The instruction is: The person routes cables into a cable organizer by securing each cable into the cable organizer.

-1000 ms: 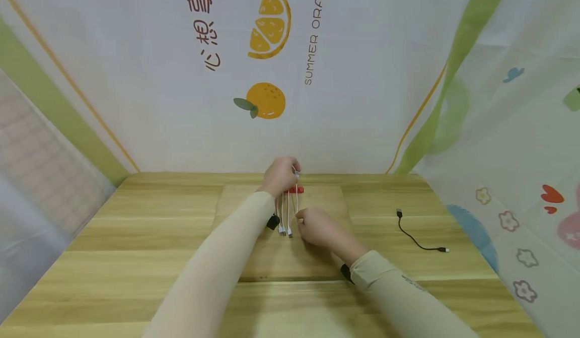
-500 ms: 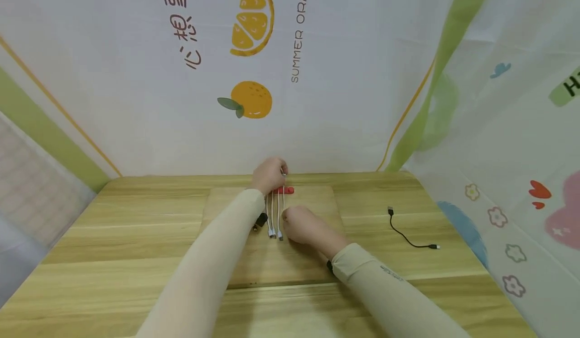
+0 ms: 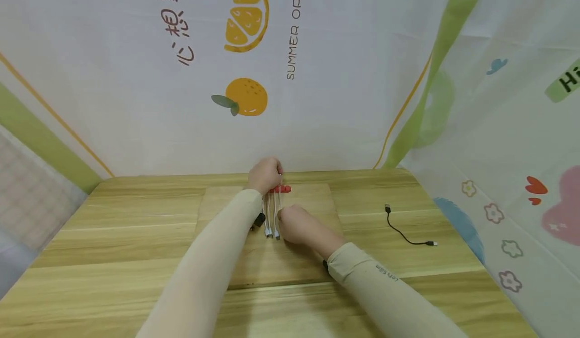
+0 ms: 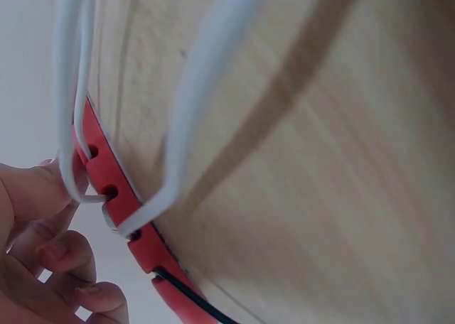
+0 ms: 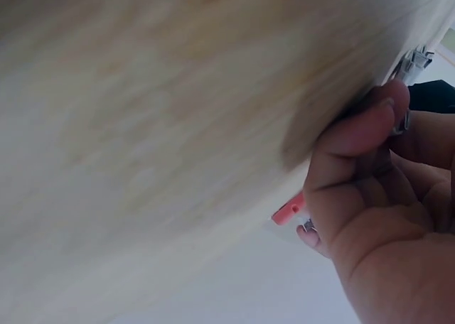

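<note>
A red slotted cable holder [image 3: 284, 189] lies at the far edge of the wooden board [image 3: 317, 197]. Several white USB cables [image 4: 188, 89] run through its slots, as does a thin black cable [image 4: 188, 292]. My left hand [image 3: 265, 175] is at the holder's far side, pinching the upper end of the rightmost white cable [image 3: 279, 199]; its fingertips are partly hidden behind the holder in the left wrist view. Lower on the same cable, my right hand [image 3: 296, 224] pinches its other end, with a bit of metal plug [image 5: 402, 123] showing between thumb and finger.
White plugs [image 3: 269, 233] of other cables rest on the board left of my right hand. A short black USB cable [image 3: 403, 234] lies on the wooden table [image 3: 136, 237] to the right. Printed cloth [image 3: 335, 126] hangs behind the table and at its sides.
My left hand has lowered slightly toward the red holder, and the plug it pinches no longer shows above it. My right hand keeps its pinch. The whole view has shifted a little.
</note>
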`<state>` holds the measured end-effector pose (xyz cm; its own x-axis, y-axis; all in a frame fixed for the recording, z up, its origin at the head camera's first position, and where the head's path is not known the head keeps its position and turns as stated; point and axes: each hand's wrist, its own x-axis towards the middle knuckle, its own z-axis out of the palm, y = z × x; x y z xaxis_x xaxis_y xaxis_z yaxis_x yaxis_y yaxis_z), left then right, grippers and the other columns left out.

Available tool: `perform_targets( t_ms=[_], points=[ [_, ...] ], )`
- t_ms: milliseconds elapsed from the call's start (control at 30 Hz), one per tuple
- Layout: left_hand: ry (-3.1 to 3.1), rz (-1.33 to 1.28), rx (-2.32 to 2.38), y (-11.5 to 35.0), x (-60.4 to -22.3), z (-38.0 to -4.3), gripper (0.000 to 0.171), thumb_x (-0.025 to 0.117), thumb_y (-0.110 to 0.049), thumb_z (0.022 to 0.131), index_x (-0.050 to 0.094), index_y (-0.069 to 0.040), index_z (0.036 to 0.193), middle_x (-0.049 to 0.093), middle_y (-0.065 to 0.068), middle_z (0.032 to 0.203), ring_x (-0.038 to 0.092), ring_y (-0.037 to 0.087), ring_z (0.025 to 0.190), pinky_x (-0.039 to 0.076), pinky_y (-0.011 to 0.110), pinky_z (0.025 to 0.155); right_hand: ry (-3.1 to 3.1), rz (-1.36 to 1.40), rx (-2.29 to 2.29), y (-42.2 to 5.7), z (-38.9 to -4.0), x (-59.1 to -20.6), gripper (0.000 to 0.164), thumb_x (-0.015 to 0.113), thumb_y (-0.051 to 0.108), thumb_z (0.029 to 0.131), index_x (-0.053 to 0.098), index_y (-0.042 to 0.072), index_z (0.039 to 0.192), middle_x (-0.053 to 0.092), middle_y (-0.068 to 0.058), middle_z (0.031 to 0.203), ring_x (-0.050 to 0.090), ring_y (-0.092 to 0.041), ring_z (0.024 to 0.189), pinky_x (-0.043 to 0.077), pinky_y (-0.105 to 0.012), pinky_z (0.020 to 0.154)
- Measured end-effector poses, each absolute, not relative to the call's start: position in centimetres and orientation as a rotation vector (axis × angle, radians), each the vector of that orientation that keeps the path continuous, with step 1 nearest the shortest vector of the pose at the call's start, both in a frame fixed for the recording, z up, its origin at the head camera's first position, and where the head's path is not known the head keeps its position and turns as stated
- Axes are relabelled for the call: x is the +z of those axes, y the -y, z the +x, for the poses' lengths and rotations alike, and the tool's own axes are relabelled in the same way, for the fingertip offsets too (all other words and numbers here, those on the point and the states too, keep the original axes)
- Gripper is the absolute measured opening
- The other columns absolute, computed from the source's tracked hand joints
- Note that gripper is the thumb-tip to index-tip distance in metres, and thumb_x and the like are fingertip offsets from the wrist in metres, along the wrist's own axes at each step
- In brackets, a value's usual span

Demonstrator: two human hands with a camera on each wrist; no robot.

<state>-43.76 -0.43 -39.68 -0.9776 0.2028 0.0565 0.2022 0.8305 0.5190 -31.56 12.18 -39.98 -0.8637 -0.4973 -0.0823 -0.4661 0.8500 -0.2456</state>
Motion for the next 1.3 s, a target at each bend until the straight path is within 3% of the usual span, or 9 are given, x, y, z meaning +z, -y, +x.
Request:
perform_targets(
  t_ms=[600,733,900,1067,1167,1300],
  points=[
    [-3.022,0.248,0.724,0.1,-39.4,-43.9,0.01,0.069,-0.007,0.088,0.074,-0.014,0.092,0.075,0.003,0.098,0.064,0.021,0.083,0.054,0.042,0.072,-2.862,-0.705,-0.368,-11.9,-31.4,-39.8,0.022,0.056,0.005,0.103,0.066,0.006,0.084,0.065,-0.01,0.079,0.059,-0.02,0.074,0.055,-0.037,0.07],
    [-2.987,0.302,0.721,0.2,-39.3,-43.7,0.013,0.069,-0.009,0.091,0.077,-0.011,0.101,0.077,0.006,0.107,0.067,0.024,0.09,0.057,0.045,0.079,-2.844,-0.654,-0.322,-11.6,-31.3,-39.9,0.02,0.054,0.01,0.107,0.067,0.005,0.093,0.07,-0.014,0.086,0.065,-0.022,0.079,0.059,-0.041,0.076],
    [-2.97,0.341,0.686,0.7,-38.9,-42.9,0.029,0.067,-0.009,0.096,0.076,-0.008,0.124,0.076,0.01,0.129,0.071,0.029,0.114,0.059,0.051,0.096,-2.772,-0.636,-0.285,-11.2,-30.9,-39.7,0.019,0.05,0.013,0.11,0.065,0.002,0.103,0.069,-0.015,0.089,0.061,-0.022,0.078,0.059,-0.04,0.076],
    [-2.999,0.352,0.679,1.7,-37.6,-41.6,0.036,0.063,-0.009,0.1,0.071,-0.009,0.135,0.073,0.01,0.137,0.07,0.031,0.121,0.059,0.054,0.1,-2.696,-0.545,-0.408,-11.4,-30.4,-39.5,0.016,0.053,0.009,0.105,0.065,-0.001,0.111,0.069,-0.012,0.092,0.057,-0.018,0.079,0.055,-0.035,0.076],
    [-3.011,0.372,0.682,2.4,-36.2,-40.3,0.032,0.064,-0.013,0.103,0.072,-0.008,0.133,0.075,0.009,0.131,0.072,0.03,0.116,0.059,0.051,0.098,-2.62,-0.48,-0.531,-12.2,-29.9,-39.1,0.037,0.054,0.003,0.1,0.058,-0.007,0.136,0.072,-0.008,0.08,0.056,-0.015,0.067,0.048,-0.029,0.067],
    [-2.989,0.394,0.728,3.4,-34.9,-38.0,0.024,0.066,-0.022,0.105,0.075,-0.009,0.124,0.077,0.009,0.122,0.072,0.027,0.108,0.059,0.047,0.091,-2.557,-0.424,-0.672,-13.6,-28.5,-38.0,0.067,0.053,0.0,0.097,0.032,-0.008,0.161,0.071,-0.004,0.071,0.056,-0.013,0.062,0.048,-0.029,0.071]
  ],
)
